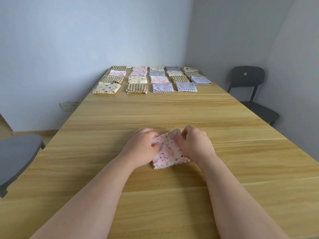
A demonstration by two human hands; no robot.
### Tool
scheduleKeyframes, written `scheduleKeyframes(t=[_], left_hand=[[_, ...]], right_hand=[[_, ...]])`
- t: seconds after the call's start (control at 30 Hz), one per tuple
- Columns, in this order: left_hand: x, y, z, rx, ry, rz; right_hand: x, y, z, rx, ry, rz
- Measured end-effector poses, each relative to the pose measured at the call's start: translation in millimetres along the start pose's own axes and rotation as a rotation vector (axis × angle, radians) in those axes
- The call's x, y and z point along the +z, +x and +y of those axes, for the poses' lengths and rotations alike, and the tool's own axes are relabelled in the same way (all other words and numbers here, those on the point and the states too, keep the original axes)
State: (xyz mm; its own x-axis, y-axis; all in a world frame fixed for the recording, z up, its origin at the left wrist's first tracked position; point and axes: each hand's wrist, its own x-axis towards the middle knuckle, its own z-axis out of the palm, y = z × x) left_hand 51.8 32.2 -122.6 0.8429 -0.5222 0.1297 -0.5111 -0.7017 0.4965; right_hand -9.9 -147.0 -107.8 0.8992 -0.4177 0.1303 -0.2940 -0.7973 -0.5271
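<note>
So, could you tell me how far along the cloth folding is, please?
Done: folded cloths lie in rows at the far end of the table. In hand: left hand and right hand both grip a pink floral cloth, seemingly part folded. Left: finishing it and probably filling the short right column; no other loose cloths show.

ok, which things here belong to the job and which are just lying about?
In the job: left hand and right hand, pinching the pink floral scallop-edged cloth; rows of folded patterned cloths at the far end; wooden table.
Lying about: dark grey chair on the right; grey chair on the left; white wall socket.
</note>
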Motion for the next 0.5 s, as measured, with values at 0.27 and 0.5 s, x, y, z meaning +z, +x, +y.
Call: scheduleKeyframes(t=[0.27,0.5], left_hand=[[-6.7,-0.6,2.2,-0.099,-0.270,0.037],[-9.8,-3.5,5.1,-0.097,-0.330,0.078]], right_hand=[[-5.9,-0.4,-6.2,-0.098,0.526,-0.035],[-8.4,-0.9,3.1,-0.101,0.650,-0.099]])
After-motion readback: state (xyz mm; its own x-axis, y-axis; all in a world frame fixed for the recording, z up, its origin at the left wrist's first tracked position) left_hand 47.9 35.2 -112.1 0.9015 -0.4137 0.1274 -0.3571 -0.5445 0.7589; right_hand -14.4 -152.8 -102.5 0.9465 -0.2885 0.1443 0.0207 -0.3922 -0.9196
